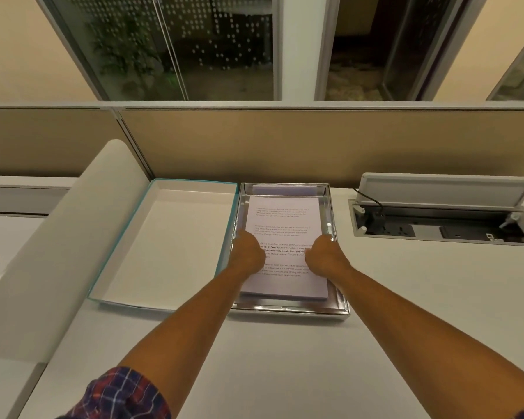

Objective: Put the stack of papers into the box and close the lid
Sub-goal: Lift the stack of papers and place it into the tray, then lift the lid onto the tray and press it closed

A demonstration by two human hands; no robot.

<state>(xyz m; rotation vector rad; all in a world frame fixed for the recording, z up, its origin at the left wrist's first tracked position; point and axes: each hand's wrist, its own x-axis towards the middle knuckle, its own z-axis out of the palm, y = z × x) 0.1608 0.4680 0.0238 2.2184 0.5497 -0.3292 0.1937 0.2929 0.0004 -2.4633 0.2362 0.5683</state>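
Observation:
A stack of white printed papers [283, 225] lies inside a shallow box with shiny silver walls [288, 311] in the middle of the white desk. My left hand [248, 252] holds the stack's left edge and my right hand [327, 255] holds its right edge, fingers curled around the sides. The stack's near end sits a little raised over the box floor. The lid [164, 240], white inside with a teal rim, lies upside down on the desk, touching the box's left side.
A curved white partition [58, 252] rises at the left of the lid. An open cable well with sockets and a raised flap [442, 219] is set in the desk at the right. A tan divider panel [285, 140] backs the desk.

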